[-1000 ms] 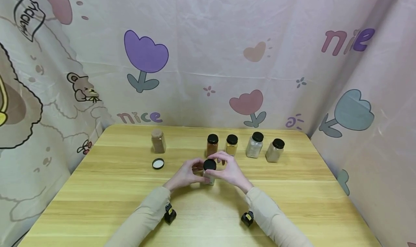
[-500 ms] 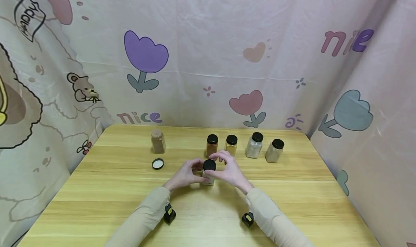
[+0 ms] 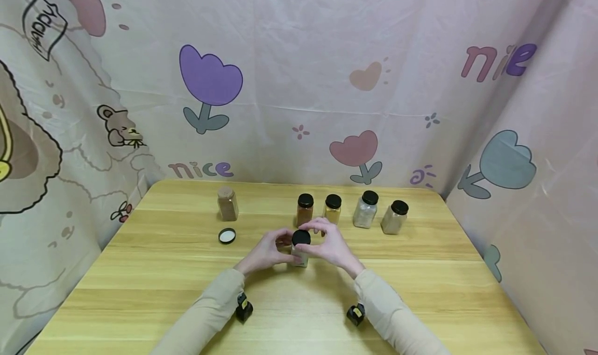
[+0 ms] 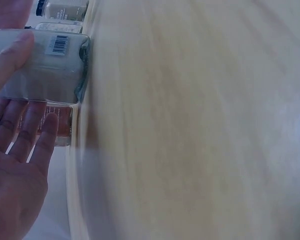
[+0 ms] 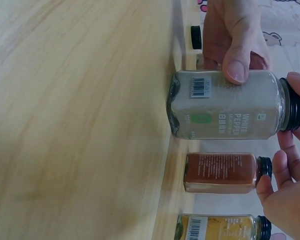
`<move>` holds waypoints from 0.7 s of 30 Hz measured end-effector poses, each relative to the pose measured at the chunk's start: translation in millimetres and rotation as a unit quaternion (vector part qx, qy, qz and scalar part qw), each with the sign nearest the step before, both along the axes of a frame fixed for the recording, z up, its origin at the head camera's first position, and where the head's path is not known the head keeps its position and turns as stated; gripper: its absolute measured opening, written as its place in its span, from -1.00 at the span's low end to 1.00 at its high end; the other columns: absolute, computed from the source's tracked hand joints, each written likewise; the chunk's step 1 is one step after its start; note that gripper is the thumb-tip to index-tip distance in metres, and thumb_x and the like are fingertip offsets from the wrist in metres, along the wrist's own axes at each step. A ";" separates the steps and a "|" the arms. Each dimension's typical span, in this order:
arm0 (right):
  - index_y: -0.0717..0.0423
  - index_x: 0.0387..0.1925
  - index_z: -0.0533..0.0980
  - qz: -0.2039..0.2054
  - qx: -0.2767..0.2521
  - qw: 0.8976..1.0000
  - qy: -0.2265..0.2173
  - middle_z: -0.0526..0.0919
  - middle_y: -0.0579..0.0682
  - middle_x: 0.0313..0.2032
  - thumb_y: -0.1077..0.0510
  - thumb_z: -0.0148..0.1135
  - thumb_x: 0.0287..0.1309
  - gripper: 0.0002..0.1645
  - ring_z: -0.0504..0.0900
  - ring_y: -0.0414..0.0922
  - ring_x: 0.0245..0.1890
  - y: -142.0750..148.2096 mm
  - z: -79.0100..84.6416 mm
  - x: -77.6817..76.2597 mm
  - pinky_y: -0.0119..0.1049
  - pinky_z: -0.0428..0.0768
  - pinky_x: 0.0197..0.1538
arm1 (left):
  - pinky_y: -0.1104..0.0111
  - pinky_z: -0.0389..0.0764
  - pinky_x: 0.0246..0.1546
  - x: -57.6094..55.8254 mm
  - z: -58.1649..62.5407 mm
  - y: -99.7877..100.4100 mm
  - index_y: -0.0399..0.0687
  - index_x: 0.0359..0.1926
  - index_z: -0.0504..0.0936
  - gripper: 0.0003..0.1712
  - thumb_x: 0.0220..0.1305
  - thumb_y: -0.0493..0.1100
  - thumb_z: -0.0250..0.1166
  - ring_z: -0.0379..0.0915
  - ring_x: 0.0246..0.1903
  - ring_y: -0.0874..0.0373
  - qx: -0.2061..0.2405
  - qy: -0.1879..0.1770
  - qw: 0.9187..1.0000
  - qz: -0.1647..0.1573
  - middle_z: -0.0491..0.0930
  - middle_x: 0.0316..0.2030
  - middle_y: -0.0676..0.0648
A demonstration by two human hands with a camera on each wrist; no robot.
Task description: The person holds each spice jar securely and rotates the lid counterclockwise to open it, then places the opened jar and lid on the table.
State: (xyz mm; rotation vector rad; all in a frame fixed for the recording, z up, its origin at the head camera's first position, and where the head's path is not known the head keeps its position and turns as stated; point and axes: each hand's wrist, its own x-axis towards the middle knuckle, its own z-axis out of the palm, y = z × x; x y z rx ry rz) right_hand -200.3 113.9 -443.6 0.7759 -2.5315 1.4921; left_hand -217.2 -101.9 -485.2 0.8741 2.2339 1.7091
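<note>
A glass jar labelled white pepper (image 5: 225, 112) stands upright on the wooden table, with pale powder inside and a black lid (image 5: 293, 105) on top. My left hand (image 3: 265, 251) holds the jar's body from the left; in the left wrist view its thumb lies on the glass near a barcode sticker. With thumb and fingers my right hand (image 3: 330, 245) grips the black lid from the right. Just behind the jar is a red-brown spice jar (image 5: 220, 172). A yellow spice jar (image 5: 225, 227) is beside that one.
At the back left stands a brown spice jar (image 3: 228, 204) without its black lid. A loose black lid (image 3: 227, 235) with a white inside lies in front of it. Two pale jars with black lids, one whitish (image 3: 366, 209) and one greyish (image 3: 394, 218), stand at the back right.
</note>
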 end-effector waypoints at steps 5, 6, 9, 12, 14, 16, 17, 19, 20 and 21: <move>0.13 0.03 0.67 0.021 0.003 1.000 0.000 0.69 0.05 -0.06 0.14 0.54 0.02 -0.52 0.46 0.16 -0.10 1.9 -0.1 -1.4 -0.18 0.39 -0.04 | 0.40 0.62 0.15 0.0 0.2 -0.4 -0.25 0.10 0.58 -0.42 0.04 -0.27 0.56 0.64 0.07 -0.08 -0.003 0.003 1.000 -0.001 0.67 0.03 -0.25; 0.14 0.04 0.66 0.024 0.003 1.000 0.000 0.69 0.05 -0.05 0.14 0.53 0.04 -0.52 0.46 0.16 -0.09 2.0 -0.2 -1.4 -0.16 0.40 -0.03 | 0.41 0.62 0.15 0.0 0.3 -0.2 -0.24 0.10 0.58 -0.42 0.04 -0.27 0.56 0.64 0.07 -0.08 -0.004 0.004 1.000 -0.001 0.67 0.03 -0.25; 0.14 0.08 0.63 0.022 0.005 1.000 -0.002 0.69 0.03 -0.01 0.13 0.53 0.04 -0.48 0.44 0.14 -0.08 2.3 -1.1 -1.0 -0.19 0.38 -0.02 | 0.45 0.61 0.14 0.0 1.2 0.0 -0.23 0.10 0.58 -0.42 0.04 -0.27 0.57 0.64 0.08 -0.06 -0.007 0.005 1.000 -0.002 0.67 0.03 -0.24; 0.13 0.10 0.61 0.011 0.002 1.000 -0.008 0.68 0.02 -0.01 0.13 0.57 0.01 -0.42 0.41 0.08 -0.09 2.6 -2.3 -0.5 -0.26 0.33 -0.06 | 0.47 0.60 0.15 0.3 2.0 0.1 -0.22 0.09 0.58 -0.42 0.03 -0.26 0.57 0.64 0.07 -0.04 -0.008 0.005 1.000 -0.001 0.67 0.02 -0.23; 0.13 0.09 0.59 0.004 -0.004 1.000 -0.012 0.66 0.04 -0.03 0.14 0.59 -0.02 -0.40 0.39 0.08 -0.10 2.4 -3.2 -0.5 -0.26 0.32 -0.09 | 0.46 0.60 0.15 0.5 2.3 0.0 -0.22 0.09 0.59 -0.42 0.02 -0.26 0.58 0.64 0.07 -0.04 -0.008 0.006 1.000 -0.002 0.68 0.02 -0.23; 0.16 0.08 0.58 -0.002 -0.012 1.000 -0.016 0.65 0.08 -0.05 0.15 0.60 -0.04 -0.40 0.38 0.10 -0.10 2.0 -3.2 -0.1 -0.24 0.32 -0.11 | 0.44 0.59 0.16 0.6 2.5 0.0 -0.23 0.08 0.59 -0.42 0.02 -0.26 0.58 0.63 0.06 -0.04 -0.007 0.007 1.000 -0.002 0.67 0.02 -0.23; 0.17 0.07 0.58 -0.004 -0.016 1.000 -0.018 0.64 0.09 -0.05 0.16 0.60 -0.05 -0.40 0.38 0.11 -0.11 1.8 -3.3 -0.1 -0.22 0.33 -0.11 | 0.44 0.60 0.17 0.7 2.5 0.0 -0.23 0.08 0.59 -0.42 0.02 -0.27 0.58 0.63 0.06 -0.04 -0.007 0.008 1.000 -0.002 0.67 0.02 -0.23; 0.18 0.05 0.58 -0.007 -0.019 1.000 -0.023 0.64 0.12 -0.07 0.16 0.61 -0.06 -0.41 0.39 0.12 -0.10 1.5 -2.9 0.1 -0.19 0.32 -0.11 | 0.43 0.60 0.17 0.6 2.4 0.1 -0.23 0.08 0.59 -0.42 0.02 -0.27 0.58 0.63 0.07 -0.05 -0.008 0.007 1.000 -0.002 0.67 0.02 -0.23; 0.17 0.04 0.59 -0.007 -0.020 0.999 -0.025 0.64 0.12 -0.07 0.16 0.61 -0.06 -0.41 0.40 0.12 -0.10 1.5 -2.5 0.2 -0.18 0.32 -0.11 | 0.43 0.60 0.17 0.6 2.3 0.1 -0.23 0.09 0.59 -0.42 0.02 -0.27 0.58 0.63 0.07 -0.05 -0.008 0.007 1.000 -0.001 0.68 0.02 -0.23; 0.15 0.03 0.60 -0.008 -0.020 0.999 -0.027 0.64 0.12 -0.08 0.16 0.61 -0.06 -0.42 0.40 0.10 -0.10 1.5 -2.1 0.3 -0.18 0.32 -0.11 | 0.43 0.60 0.17 0.5 2.3 0.1 -0.23 0.09 0.59 -0.42 0.02 -0.26 0.58 0.63 0.07 -0.05 -0.008 0.007 1.000 -0.001 0.67 0.03 -0.23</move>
